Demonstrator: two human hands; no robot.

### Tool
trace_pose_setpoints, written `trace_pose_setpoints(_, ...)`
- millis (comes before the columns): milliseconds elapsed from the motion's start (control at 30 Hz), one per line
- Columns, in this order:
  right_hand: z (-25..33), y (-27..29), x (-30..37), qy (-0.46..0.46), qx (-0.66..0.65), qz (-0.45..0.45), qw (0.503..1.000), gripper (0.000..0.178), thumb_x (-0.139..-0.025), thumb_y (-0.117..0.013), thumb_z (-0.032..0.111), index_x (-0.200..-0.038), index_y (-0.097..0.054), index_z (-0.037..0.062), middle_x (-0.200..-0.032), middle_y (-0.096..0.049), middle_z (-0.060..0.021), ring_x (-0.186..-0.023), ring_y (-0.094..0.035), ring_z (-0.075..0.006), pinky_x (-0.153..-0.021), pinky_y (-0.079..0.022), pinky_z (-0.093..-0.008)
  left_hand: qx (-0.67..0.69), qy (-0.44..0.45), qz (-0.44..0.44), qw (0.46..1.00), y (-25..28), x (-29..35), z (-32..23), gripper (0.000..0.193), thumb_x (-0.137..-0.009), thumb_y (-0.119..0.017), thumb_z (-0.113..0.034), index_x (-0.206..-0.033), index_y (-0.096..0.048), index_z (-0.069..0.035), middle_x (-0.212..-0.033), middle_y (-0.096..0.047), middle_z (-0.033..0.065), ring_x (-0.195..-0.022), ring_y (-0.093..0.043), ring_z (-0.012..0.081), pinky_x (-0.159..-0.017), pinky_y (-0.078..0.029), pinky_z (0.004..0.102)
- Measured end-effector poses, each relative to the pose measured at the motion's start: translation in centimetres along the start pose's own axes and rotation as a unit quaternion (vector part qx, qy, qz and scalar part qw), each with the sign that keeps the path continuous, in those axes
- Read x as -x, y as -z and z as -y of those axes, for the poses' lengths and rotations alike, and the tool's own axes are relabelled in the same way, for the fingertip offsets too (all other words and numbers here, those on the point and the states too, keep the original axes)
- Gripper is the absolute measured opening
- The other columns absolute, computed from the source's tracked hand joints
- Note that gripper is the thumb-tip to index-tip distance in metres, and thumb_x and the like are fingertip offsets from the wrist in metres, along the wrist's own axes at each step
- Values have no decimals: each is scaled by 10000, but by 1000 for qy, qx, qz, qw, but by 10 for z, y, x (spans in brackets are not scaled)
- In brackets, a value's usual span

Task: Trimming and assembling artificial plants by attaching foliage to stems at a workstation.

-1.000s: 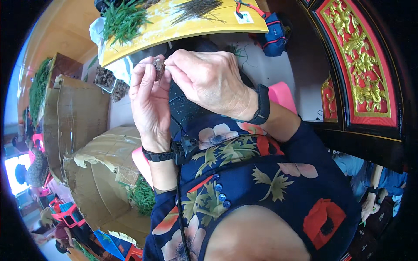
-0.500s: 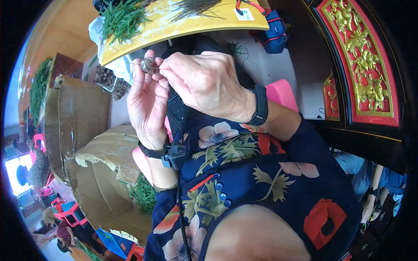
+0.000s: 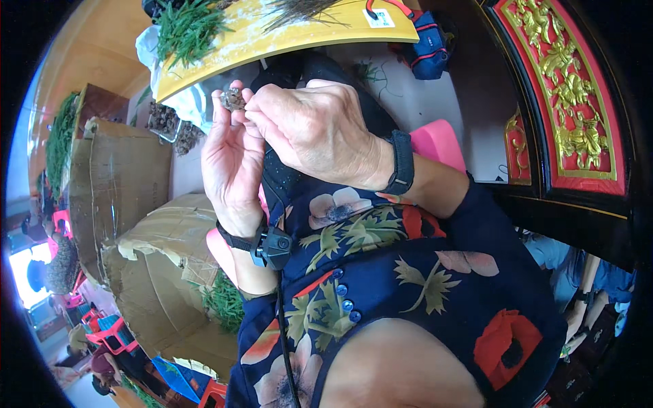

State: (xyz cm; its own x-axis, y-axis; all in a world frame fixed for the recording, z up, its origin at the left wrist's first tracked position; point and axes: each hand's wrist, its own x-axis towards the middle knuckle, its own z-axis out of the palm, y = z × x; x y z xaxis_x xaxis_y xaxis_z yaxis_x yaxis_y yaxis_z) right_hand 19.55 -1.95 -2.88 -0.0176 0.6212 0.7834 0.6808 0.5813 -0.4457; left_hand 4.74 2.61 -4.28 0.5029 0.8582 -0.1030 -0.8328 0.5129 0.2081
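My left hand (image 3: 231, 153) is raised with its fingertips closed round a small, rough brown cone-like ball (image 3: 233, 100). The fingers of my right hand (image 3: 316, 132) are pinched together right beside the ball. A thin wire ran from the ball to this pinch a moment ago; the right fingers mostly hide it now. Both hands are in front of my lap, just below the near edge of the yellow table (image 3: 320, 35).
Green plastic-looking sprigs (image 3: 194, 30) and thin dark stems (image 3: 299, 12) lie on the table. A tray of brown cones (image 3: 163, 119) is left of my hands. Nearer stands an open cardboard box (image 3: 160, 285) with greenery inside. A blue bag (image 3: 430, 54) is beyond the table's right end.
The ball has turned a little in my left fingers. The wire that stuck out on both sides no longer shows clearly. Both hands stay in nearly the same place.
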Motion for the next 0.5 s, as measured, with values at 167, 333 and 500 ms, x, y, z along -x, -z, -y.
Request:
trace_pose_setpoints(167, 0, -2, 1, -8, -1, 6, 1000, 108, -783, -646, 94, -770, -546, 55, -607, -595, -85, -532, -606, -248, -484, -456, -318, 37, 21, 6, 999, 2, -1, 0, 218, -941, -488, -72, -1136, -553, -3, -1116, -583, 174, -1015, -564, 255, -810, -516, 310)
trace_pose_setpoints(333, -2, 0, -1, -13, 2, 6, 1000, 98, -787, -642, 95, -773, -551, 61, -594, -585, -85, -526, -601, -255, -482, -456, -326, 39, 46, 16, 998, 0, -1, -2, 219, -942, -488, -73, -1137, -554, -1, -1096, -581, 179, -996, -565, 253, -799, -505, 308)
trace_pose_setpoints(500, -10, 2, -5, -2, -11, -6, 1000, 77, -794, -635, 95, -780, -565, 66, -601, -588, -90, -532, -602, -268, -488, -465, -343, 52, 50, 29, 997, 0, 0, -2, 220, -941, -488, -71, -1139, -552, 1, -1100, -567, 210, -966, -566, 252, -788, -498, 307)
